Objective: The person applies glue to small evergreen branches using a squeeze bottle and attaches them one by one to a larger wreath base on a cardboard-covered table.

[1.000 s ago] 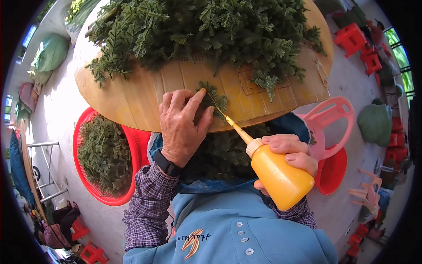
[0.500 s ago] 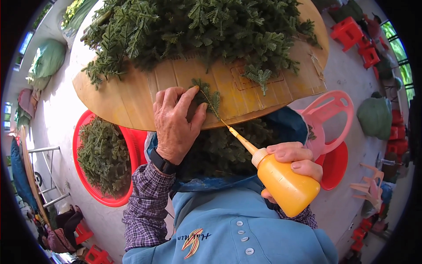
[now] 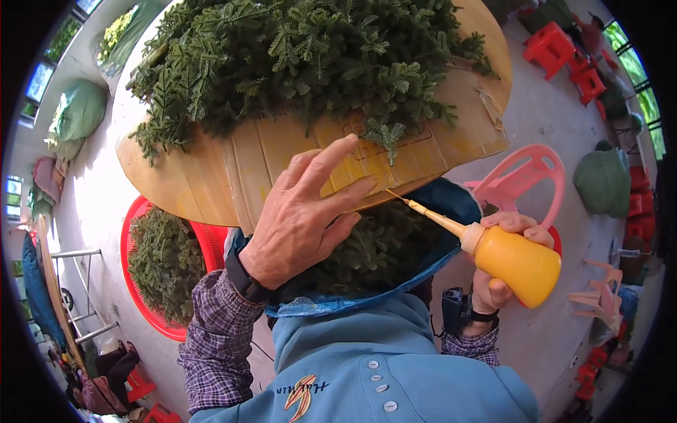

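Above the cardboard (image 3: 247,155) on a round wooden tabletop (image 3: 166,185), my left hand (image 3: 296,215) is open, its fingers apart and nothing between them. Its index fingertip is nearest a fir sprig (image 3: 386,139) that sticks out from the front of a big green fir pile (image 3: 296,63). My right hand (image 3: 509,224) grips a yellow squeeze bottle (image 3: 520,266) with a long thin nozzle. The bottle is tilted, its nozzle tip by the table's near edge. Beneath both hands, a blue bag (image 3: 455,204) gapes with dark fir sprigs (image 3: 374,247) inside.
A red basket (image 3: 134,299) of fir sprigs stands on the floor at left. To the right are a pink plastic chair (image 3: 553,176) and red stools (image 3: 549,51). A metal frame (image 3: 84,282) stands far left. Green bundles (image 3: 601,182) line the sides.
My left hand has let go of the fir sprig it pinched and moved right, fingers spreading. That sprig no longer shows on the cardboard. My right hand has carried the bottle right and slightly up.
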`<act>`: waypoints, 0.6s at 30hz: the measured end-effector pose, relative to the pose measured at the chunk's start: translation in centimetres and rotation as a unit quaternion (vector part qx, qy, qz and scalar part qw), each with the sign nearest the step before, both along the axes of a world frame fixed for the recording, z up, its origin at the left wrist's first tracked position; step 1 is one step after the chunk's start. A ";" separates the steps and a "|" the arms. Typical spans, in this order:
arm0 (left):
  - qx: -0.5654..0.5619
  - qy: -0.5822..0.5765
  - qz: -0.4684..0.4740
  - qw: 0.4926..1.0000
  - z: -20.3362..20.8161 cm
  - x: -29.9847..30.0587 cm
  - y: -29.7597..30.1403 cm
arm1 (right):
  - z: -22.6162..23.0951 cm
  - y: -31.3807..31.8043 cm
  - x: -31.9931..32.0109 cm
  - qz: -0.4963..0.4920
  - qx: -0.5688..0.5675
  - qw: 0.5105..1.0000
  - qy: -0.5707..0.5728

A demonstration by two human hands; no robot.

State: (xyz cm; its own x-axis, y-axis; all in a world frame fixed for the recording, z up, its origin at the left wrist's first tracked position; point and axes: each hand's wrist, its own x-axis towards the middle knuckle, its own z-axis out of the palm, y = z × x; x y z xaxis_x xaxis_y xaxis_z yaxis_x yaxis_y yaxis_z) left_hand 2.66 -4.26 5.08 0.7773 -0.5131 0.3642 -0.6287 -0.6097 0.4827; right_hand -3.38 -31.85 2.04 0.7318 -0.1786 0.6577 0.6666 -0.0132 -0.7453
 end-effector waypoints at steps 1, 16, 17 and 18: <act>0.020 0.005 -0.018 1.000 -0.2 0.5 -0.7 | -0.2 -0.2 0.0 -0.005 -0.002 1.000 0.002; 0.111 -0.030 -0.066 0.991 -0.9 2.1 -3.7 | -1.3 -2.0 -0.1 -0.035 0.037 0.999 0.011; 0.131 -0.037 -0.065 0.989 -0.8 2.2 -3.9 | -1.3 -2.1 -0.1 -0.037 0.038 0.999 0.012; 0.150 -0.045 -0.065 0.986 -0.7 2.2 -4.1 | -1.3 -2.1 -0.1 -0.040 0.039 0.998 0.013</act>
State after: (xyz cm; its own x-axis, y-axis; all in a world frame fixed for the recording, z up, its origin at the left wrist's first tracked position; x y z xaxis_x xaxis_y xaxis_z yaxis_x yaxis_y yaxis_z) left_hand 4.88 -8.33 4.43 0.6697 -0.7007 0.2460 -0.7426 -0.6285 0.2314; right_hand -3.52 -33.95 0.72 0.7295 -0.2863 0.6211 0.6466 -0.0073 -0.7628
